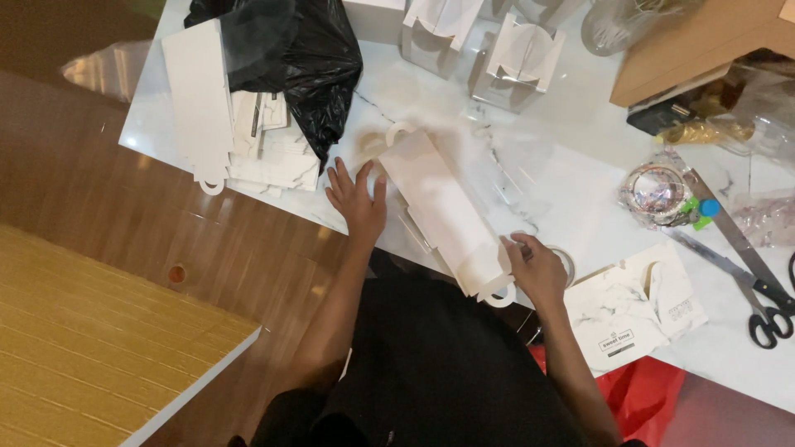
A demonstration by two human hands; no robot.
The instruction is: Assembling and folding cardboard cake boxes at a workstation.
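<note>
Flat white box blank: long piece of white card with a loop handle cut at each end, lying slantwise across the middle of the frame on the white marbled table, from upper left to lower right.
Left hand: just left of centre, fingers spread and laid flat on the table, touching the upper left edge of the blank; it presses rather than grasps.
Right hand: right of centre at the table's near edge, fingers curled onto the lower right end of the blank, next to its loop handle; whether it pinches the card or only pushes on it cannot be told.
Tape roll: partly hidden behind the right hand, touching or just beside it.
Printed marbled sheet: flat at lower right, near the right hand.
Scissors: far right edge, black handles, blades pointing up-left.
Stack of flat blanks: upper left, partly under a black plastic bag.
Folded white boxes: standing along the top centre.
Brown cardboard carton: upper right corner.
Clear bag of small items: right, well apart from both hands.
Wooden floor: left of the table.
</note>
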